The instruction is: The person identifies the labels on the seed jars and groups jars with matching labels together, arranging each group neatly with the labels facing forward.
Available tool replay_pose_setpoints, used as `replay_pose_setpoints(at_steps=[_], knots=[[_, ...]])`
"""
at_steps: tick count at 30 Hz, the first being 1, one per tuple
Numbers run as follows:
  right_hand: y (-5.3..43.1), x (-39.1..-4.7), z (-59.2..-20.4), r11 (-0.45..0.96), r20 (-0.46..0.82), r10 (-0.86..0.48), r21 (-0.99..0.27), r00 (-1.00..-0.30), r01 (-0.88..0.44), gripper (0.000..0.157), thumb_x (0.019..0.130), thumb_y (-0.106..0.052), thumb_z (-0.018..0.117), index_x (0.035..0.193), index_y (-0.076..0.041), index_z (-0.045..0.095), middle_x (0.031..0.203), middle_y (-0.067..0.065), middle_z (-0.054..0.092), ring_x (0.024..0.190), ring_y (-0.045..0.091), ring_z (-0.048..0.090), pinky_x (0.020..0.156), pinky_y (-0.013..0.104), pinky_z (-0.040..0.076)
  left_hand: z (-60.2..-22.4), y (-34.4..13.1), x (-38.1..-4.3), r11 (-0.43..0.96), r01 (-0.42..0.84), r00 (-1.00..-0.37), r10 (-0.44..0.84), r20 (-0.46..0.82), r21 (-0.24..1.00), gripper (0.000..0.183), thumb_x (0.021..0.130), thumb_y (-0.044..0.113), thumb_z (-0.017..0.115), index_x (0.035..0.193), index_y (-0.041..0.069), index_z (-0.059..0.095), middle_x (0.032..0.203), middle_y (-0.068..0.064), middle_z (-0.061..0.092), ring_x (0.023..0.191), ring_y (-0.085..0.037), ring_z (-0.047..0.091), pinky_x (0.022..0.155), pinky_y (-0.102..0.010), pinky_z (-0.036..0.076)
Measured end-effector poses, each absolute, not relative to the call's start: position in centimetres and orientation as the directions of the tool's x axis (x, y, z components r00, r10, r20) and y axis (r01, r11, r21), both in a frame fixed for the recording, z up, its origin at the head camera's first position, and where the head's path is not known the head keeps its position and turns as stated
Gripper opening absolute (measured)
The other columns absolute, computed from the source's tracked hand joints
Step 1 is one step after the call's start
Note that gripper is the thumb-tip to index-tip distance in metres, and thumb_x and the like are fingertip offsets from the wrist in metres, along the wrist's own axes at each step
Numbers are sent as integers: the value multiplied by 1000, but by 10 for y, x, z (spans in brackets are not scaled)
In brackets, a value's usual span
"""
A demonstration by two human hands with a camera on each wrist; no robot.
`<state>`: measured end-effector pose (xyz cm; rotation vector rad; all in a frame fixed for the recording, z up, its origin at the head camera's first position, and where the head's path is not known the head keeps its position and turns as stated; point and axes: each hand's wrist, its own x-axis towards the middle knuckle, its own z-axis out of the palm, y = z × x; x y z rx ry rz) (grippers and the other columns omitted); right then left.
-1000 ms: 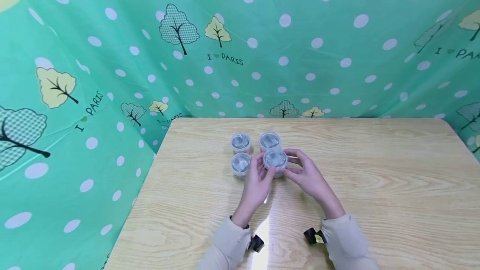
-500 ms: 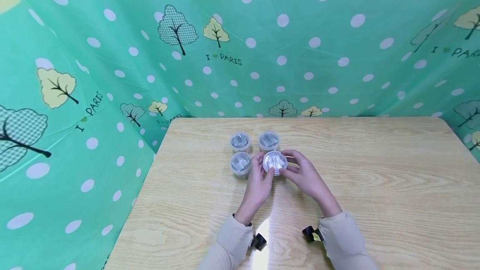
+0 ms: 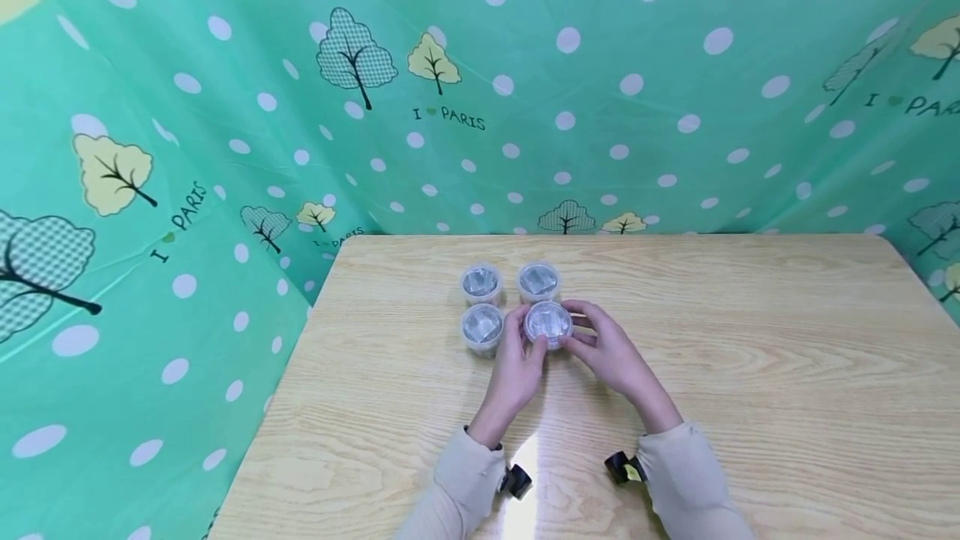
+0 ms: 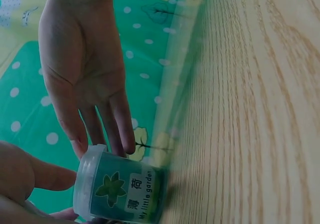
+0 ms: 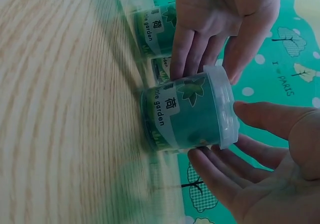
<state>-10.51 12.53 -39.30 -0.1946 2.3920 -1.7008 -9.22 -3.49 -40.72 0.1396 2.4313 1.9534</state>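
Observation:
Both hands hold a small lidded plastic tub (image 3: 548, 321) near the middle of the table in the head view. Its green label bears a leaf and "My little garden" lettering in the left wrist view, where the tub (image 4: 125, 186) lies sideways in the picture. My left hand (image 3: 516, 367) grips its left side, thumb by the lid's near edge. From the right, my right hand (image 3: 609, 350) holds the other side with fingers and thumb. In the right wrist view the clear lid (image 5: 222, 106) is on the tub. The tub's base is at or close to the tabletop; I cannot tell if it touches.
Three similar tubs stand close by: one at far left (image 3: 481, 283), one directly behind the held tub (image 3: 537, 282), and one left of my left hand (image 3: 482, 328). The wooden table (image 3: 750, 373) extends widely to the right. A green patterned cloth (image 3: 600, 107) hangs behind.
The held tub tipped its lid toward the head camera half a second ago and now appears more level, shifted very slightly left. Both hands keep their hold; the other tubs stay put.

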Motion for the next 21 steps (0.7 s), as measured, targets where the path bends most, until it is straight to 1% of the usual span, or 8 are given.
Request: replay_pose_setpoints(at_steps=[8,12,15,21], knots=[[124,-101,-389,405,-43,-190,-914,-981,-38,48,95,-1,62,140,3,46,142,23,44,131,42,49,103,46,51,-405,-38,-89,258,88,-995,76,71,962,51,97,0,54,144,-5,35,151,-24,40,142,-37,38,120,-47,30],[124,-101,-383,431,-20,-184,-900,-983,-62,47,96,-3,62,140,3,47,141,23,45,130,43,49,104,49,50,-402,-38,-87,284,85,-995,68,69,955,53,96,3,56,145,0,37,150,-21,40,141,-35,39,119,-49,32],[125,-101,-379,447,-11,-174,-892,-985,-69,46,96,-5,62,139,2,47,140,22,46,130,43,49,103,50,51,-400,-38,-88,296,97,-995,59,84,950,51,95,5,58,143,2,41,148,-20,43,139,-34,40,118,-50,34],[126,-98,-374,442,36,-165,-890,-986,-107,45,96,-6,63,139,1,48,139,21,48,127,41,52,100,47,54,-396,-39,-91,272,132,-991,54,122,953,45,94,7,60,138,6,51,144,-14,49,137,-31,44,116,-53,35]])
